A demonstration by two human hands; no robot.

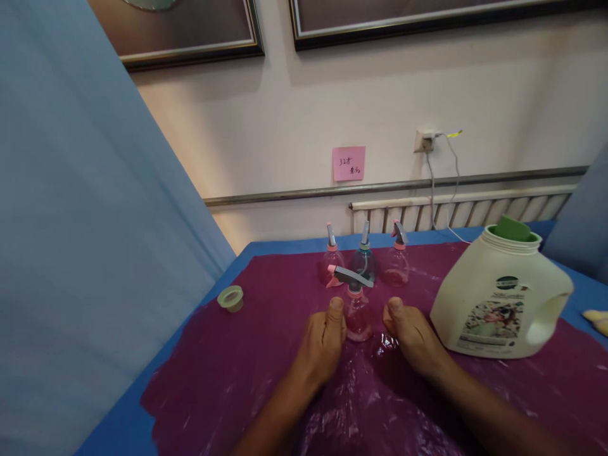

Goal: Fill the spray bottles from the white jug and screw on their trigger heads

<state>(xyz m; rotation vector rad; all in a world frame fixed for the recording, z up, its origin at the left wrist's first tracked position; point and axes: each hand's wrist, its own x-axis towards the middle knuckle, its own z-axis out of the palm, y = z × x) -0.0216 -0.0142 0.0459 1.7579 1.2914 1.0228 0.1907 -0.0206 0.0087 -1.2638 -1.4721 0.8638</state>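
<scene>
A clear pink spray bottle (357, 320) with a grey and pink trigger head stands upright between my two hands. Just left of it, my left hand (323, 335) is curled into a fist, thumb on top; whether it touches the bottle I cannot tell. My right hand (412, 332) is closed the same way to the right, apart from the bottle, with nothing seen in it. Behind stand a pink spray bottle (334, 261), a teal spray bottle (363, 263) and another pink spray bottle (397, 266). Right of my right hand is a large cream detergent jug (498, 297) with its top open.
Crinkled purple plastic sheeting (213, 373) covers the blue table (118, 424). A small pale green cap (231, 298) lies at left. A green piece (510, 228) sits in the jug's mouth. Blue curtain (95, 221) hangs at left; a yellowish item (597, 322) is at the right edge.
</scene>
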